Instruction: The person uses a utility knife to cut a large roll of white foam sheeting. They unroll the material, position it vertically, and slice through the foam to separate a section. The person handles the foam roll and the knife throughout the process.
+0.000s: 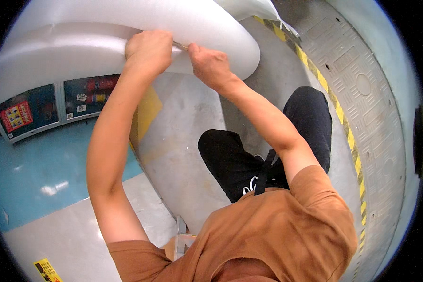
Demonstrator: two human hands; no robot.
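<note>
A large roll of white, silvery sheet (216, 23) stretches across the top of the view, its rounded end at the right. Both my hands are raised against its near side. My left hand (150, 49) is closed at the sheet, its fingertips hidden behind the back of the hand. My right hand (209, 66) is closed too, thumb and fingers pinched on a thin metallic strip (180, 46). That strip runs from the right hand toward the left one. Whether the left hand also grips it cannot be made out.
Fire extinguishers (98, 89) sit behind a glass-fronted cabinet (58, 101) at left, above a blue floor area (47, 169). Yellow-and-black tape (336, 103) curves along a patterned metal plate (362, 84) at right. A metal frame (179, 239) stands beside my body. Loose sheeting (263, 9) hangs at the top.
</note>
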